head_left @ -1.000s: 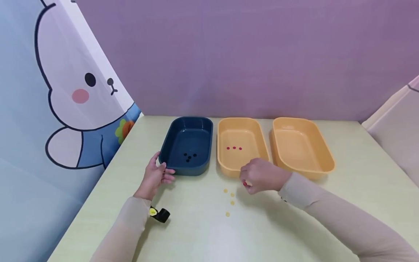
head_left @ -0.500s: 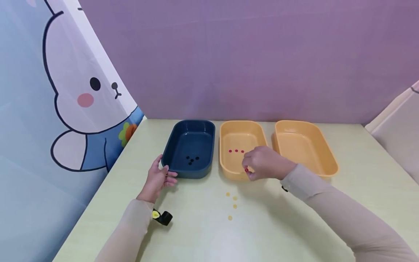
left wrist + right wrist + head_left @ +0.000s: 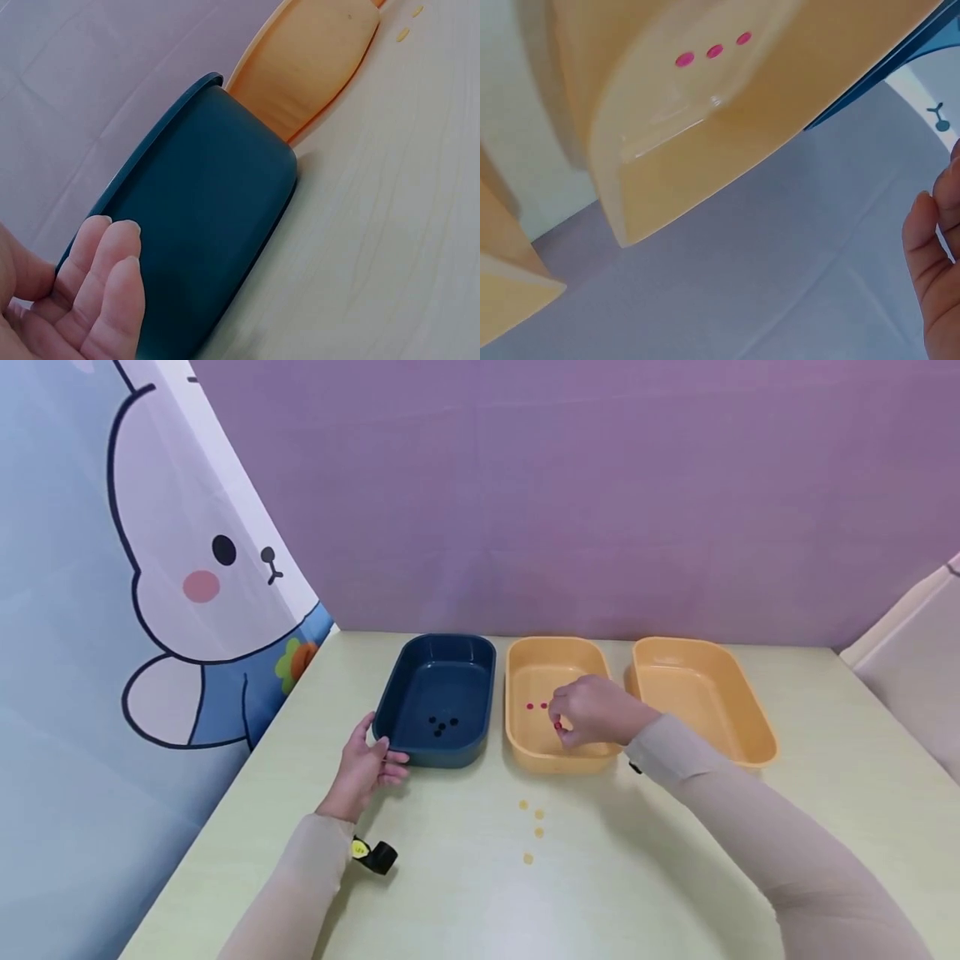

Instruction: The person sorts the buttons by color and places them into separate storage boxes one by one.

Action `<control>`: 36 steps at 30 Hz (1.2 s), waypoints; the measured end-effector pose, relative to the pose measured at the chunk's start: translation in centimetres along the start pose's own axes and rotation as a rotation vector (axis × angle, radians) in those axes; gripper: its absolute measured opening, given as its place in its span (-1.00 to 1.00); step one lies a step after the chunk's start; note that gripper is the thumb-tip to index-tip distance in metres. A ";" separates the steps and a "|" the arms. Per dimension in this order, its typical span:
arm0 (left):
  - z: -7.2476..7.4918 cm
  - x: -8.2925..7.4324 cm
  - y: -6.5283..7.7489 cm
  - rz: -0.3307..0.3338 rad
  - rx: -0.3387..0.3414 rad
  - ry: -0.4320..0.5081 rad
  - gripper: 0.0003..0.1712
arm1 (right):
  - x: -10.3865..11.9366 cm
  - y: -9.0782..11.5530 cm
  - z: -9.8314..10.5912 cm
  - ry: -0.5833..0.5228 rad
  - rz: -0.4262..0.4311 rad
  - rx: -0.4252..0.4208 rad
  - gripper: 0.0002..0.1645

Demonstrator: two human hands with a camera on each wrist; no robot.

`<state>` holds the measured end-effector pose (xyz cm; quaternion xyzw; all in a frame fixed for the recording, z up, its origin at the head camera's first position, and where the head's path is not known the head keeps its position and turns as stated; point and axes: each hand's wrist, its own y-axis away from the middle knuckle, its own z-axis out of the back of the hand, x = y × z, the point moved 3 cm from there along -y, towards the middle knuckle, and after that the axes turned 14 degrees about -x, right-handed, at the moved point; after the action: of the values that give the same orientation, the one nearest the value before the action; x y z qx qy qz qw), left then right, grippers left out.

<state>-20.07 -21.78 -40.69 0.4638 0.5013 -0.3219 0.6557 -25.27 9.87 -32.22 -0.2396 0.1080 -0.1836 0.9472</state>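
My right hand (image 3: 588, 710) is above the middle yellow tray (image 3: 551, 763), pinching a small red disc (image 3: 558, 726) between thumb and fingertips. Red discs (image 3: 715, 51) lie in a row on that tray's floor in the right wrist view; the hand hides part of the row in the head view. My left hand (image 3: 362, 770) touches the near left corner of the dark blue tray (image 3: 450, 756), its fingers loosely extended. In the left wrist view, fingertips (image 3: 124, 281) rest along the tray's outer wall. Several black discs (image 3: 441, 727) lie inside the blue tray.
Several pale yellow discs (image 3: 539, 815) lie on the table in front of the middle tray. Another yellow tray (image 3: 693, 693) stands at the right. A black wrist-camera mount (image 3: 381, 857) sticks out from the left sleeve. A purple cloth (image 3: 555, 510) hangs behind the table.
My right hand, with the red disc, has moved from the near edge of the middle tray to above its inside. My left hand has stayed at the blue tray's corner.
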 end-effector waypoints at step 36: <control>0.1 0.0 -0.1 -0.018 -0.038 -0.010 -0.33 | -5.3 -3.9 -6.5 0.038 -0.317 0.352 -0.84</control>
<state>-20.11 -21.91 -40.75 0.4449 0.5083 -0.3205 0.6640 -33.14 6.10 -35.27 -0.0812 0.0530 -0.3505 0.9315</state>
